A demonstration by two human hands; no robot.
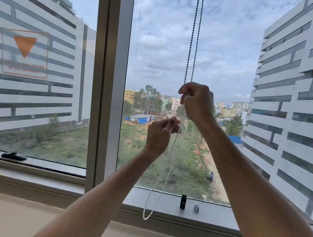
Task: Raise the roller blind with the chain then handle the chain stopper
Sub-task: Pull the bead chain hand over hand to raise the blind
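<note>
Gripping the bead chain (193, 36) high up, the right hand (197, 103) is seen with its fingers curled round the two strands just where they come down from above, while the left hand (161, 134) pinches the chain lower down between thumb and fingertips, a little below and to the left of the right-hand fingers. Below the left fingers the chain hangs slack in a long loop whose bottom lies against the window sill (219, 212). No blind fabric is visible in the glass, so the raising is judged largely done, though the roller itself is out of view. Well below both sets of fingers, two small parts stand on the sill: a black cylinder (183, 201) and, just beside it, a small grey clip (196, 207); which one is the stopper cannot be told. Several slips are possible from here. If both strands are pulled together, the chain may be jammed rather than driven. If the pinch is loosened, the beads may be let run and the blind dropped. If the slack loop is swung, the small parts may be knocked off the sill.
</note>
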